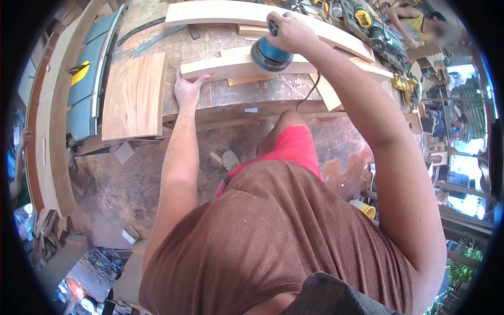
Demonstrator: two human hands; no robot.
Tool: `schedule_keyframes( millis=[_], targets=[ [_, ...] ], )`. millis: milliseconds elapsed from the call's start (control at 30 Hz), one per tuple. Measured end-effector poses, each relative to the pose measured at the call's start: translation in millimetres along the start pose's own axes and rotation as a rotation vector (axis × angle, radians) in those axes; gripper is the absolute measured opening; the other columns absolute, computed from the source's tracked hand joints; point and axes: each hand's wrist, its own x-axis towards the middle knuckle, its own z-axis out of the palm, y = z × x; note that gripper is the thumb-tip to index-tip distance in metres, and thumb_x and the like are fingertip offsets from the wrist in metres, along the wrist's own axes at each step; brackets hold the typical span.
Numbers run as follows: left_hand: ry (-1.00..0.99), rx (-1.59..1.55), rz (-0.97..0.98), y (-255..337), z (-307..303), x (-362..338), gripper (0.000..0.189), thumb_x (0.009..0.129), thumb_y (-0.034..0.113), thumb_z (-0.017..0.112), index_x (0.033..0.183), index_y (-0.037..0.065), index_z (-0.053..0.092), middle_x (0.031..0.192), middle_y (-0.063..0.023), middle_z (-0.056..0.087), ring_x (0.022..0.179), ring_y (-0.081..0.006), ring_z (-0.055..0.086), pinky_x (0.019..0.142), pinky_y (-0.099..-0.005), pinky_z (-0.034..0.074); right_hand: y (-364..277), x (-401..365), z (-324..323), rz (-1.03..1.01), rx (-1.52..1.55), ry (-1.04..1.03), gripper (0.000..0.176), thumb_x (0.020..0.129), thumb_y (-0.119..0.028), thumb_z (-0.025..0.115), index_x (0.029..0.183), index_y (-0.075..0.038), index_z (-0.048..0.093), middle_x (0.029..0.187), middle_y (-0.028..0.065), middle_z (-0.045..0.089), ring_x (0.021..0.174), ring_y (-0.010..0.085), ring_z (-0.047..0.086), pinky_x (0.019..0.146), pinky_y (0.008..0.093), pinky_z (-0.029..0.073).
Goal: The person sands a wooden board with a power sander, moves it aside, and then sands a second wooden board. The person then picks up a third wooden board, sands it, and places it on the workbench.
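A long, pale wooden board (220, 66) lies across the workbench, its left end near me. My left hand (187, 90) holds that end, thumb along the near edge and fingers around the corner. My right hand (294, 34) is closed on the top of a blue electric sander (272, 54), which rests on the board's upper face. A dark cord (311, 94) hangs at the bench edge right of the sander. Thin wooden pieces (252, 80) show from under the board.
A second pale board (220, 11) lies farther back. A wide wooden panel (135, 97) sits at the left bench edge. Power tools (380, 34) crowd the back right, near another person (412, 26). Offcuts and a saw blade (230, 159) lie on the floor.
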Motion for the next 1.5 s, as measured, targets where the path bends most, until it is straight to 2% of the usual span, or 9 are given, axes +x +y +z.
schedule_keyframes(
  millis=[100,167,267,533,767,1000,1067,1167,1500],
  targets=[
    [-0.047,-0.042,-0.074,4,0,0,0.080,0.066,0.043,0.094,0.122,-0.001,0.059,0.111,-0.0178,0.071,0.107,-0.0307,0.069,0.092,-0.0406,0.053,-11,3,-1,-0.008,-0.018,-0.018,0.048,0.087,-0.042,0.067,0.128,-0.023,0.052,0.122,0.0218,0.058,0.107,0.0430,0.065,0.091,0.0505,0.055],
    [0.016,-0.046,0.018,-1,3,0,0.086,0.063,0.050,0.093,0.121,-0.003,0.057,0.102,-0.0204,0.074,0.097,-0.0337,0.072,0.084,-0.0413,0.056,-10,4,0,-0.005,-0.033,-0.010,0.047,0.088,-0.042,0.067,0.129,-0.023,0.052,0.123,0.0218,0.058,0.107,0.0431,0.065,0.091,0.0506,0.055],
    [0.011,-0.035,0.024,-11,4,1,0.085,0.063,0.049,0.093,0.121,-0.003,0.057,0.101,-0.0198,0.073,0.097,-0.0336,0.072,0.085,-0.0412,0.056,1,-4,-4,0.006,-0.020,-0.017,0.048,0.088,-0.041,0.068,0.129,-0.024,0.051,0.123,0.0217,0.058,0.107,0.0429,0.065,0.091,0.0506,0.055],
    [-0.002,-0.018,-0.004,-4,1,-1,0.083,0.063,0.048,0.094,0.118,-0.002,0.058,0.101,-0.0191,0.073,0.099,-0.0341,0.071,0.086,-0.0416,0.055,85,-26,1,0.021,0.006,0.000,0.045,0.087,-0.038,0.069,0.124,-0.021,0.052,0.115,0.0211,0.058,0.101,0.0435,0.065,0.087,0.0503,0.054],
    [0.010,-0.038,-0.005,-6,3,0,0.080,0.064,0.047,0.094,0.117,-0.002,0.059,0.101,-0.0185,0.073,0.098,-0.0336,0.071,0.086,-0.0419,0.055,177,-44,9,0.089,0.015,0.066,0.047,0.085,-0.037,0.071,0.125,-0.020,0.052,0.115,0.0232,0.060,0.109,0.0441,0.063,0.092,0.0508,0.052],
    [0.012,-0.033,-0.038,-5,3,-1,0.081,0.063,0.048,0.093,0.117,-0.002,0.059,0.101,-0.0188,0.074,0.098,-0.0338,0.072,0.085,-0.0419,0.055,222,-57,-10,0.165,-0.035,0.027,0.048,0.084,-0.035,0.073,0.124,-0.017,0.055,0.113,0.0217,0.062,0.108,0.0406,0.061,0.095,0.0470,0.049],
    [0.000,0.009,-0.024,-11,5,1,0.084,0.062,0.051,0.093,0.118,-0.002,0.059,0.102,-0.0188,0.074,0.099,-0.0340,0.072,0.085,-0.0423,0.055,223,-59,-9,0.148,-0.030,0.038,0.046,0.084,-0.034,0.073,0.123,-0.016,0.056,0.112,0.0209,0.062,0.108,0.0407,0.061,0.095,0.0474,0.049],
    [0.015,0.015,-0.040,-7,5,0,0.086,0.061,0.052,0.093,0.119,-0.001,0.058,0.101,-0.0191,0.074,0.099,-0.0347,0.071,0.086,-0.0426,0.056,206,-63,-11,0.002,0.020,0.086,0.043,0.083,-0.028,0.072,0.121,-0.015,0.058,0.112,0.0197,0.061,0.106,0.0389,0.062,0.094,0.0464,0.050],
    [0.006,0.119,-0.011,-9,2,1,0.084,0.060,0.046,0.095,0.121,0.001,0.057,0.101,-0.0202,0.073,0.100,-0.0373,0.071,0.086,-0.0441,0.056,89,-35,-14,-0.183,0.094,-0.024,0.044,0.084,-0.026,0.073,0.124,-0.017,0.056,0.113,0.0168,0.058,0.107,0.0363,0.062,0.092,0.0452,0.052]
  ],
)
